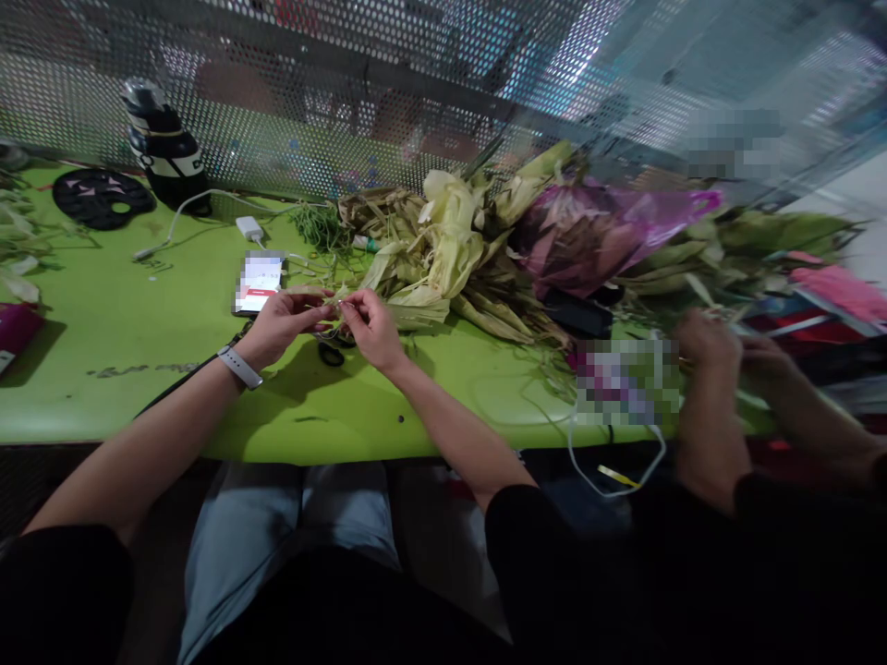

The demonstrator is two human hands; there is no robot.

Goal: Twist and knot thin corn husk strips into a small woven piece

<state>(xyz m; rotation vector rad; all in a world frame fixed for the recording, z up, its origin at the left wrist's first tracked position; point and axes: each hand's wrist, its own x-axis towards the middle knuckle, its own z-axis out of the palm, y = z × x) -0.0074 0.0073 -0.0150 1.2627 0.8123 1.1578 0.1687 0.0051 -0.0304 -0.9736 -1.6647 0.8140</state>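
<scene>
My left hand and my right hand meet over the green table, fingertips pinched together. Between them is a thin, pale green strip of corn husk, partly hidden by the fingers. Just below the fingertips lie dark scissors, of which mainly the handle loops show. A lit phone rests beside my left hand, joined to a white cable. Beyond my right hand spreads a heap of dried corn husks. A tangle of thin green strands sits behind my hands.
A black bottle and a black palette-shaped item stand at the back left. A purple plastic bag lies among the husks. At right, another person's hands work over the table. A perforated metal panel rises behind.
</scene>
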